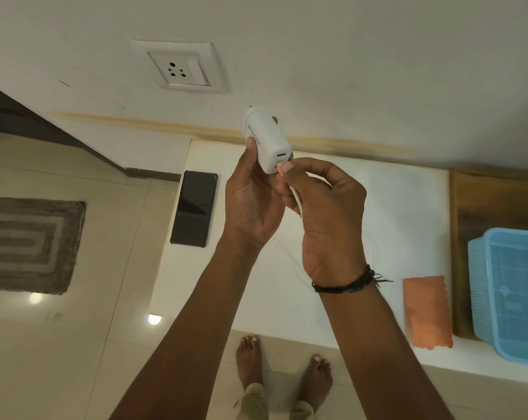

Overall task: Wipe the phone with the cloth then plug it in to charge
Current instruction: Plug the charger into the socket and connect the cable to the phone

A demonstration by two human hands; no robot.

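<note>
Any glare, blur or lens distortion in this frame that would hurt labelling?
Head view: two lamp reflections glare on the glossy floor; the wide-angle lens bows the table edge; the orange cloth looks soft; the charger in the left hand and the cable plug pinched by the right hand are sharp; lighting is dim and warm.

Cream wall [347, 56], tiled floor [105, 328], grey mat [29, 244]

Black phone [194, 208] lying flat far left, orange cloth [427, 312] flat far right, white charger [267, 140] and cable [296, 203] raised between
</note>
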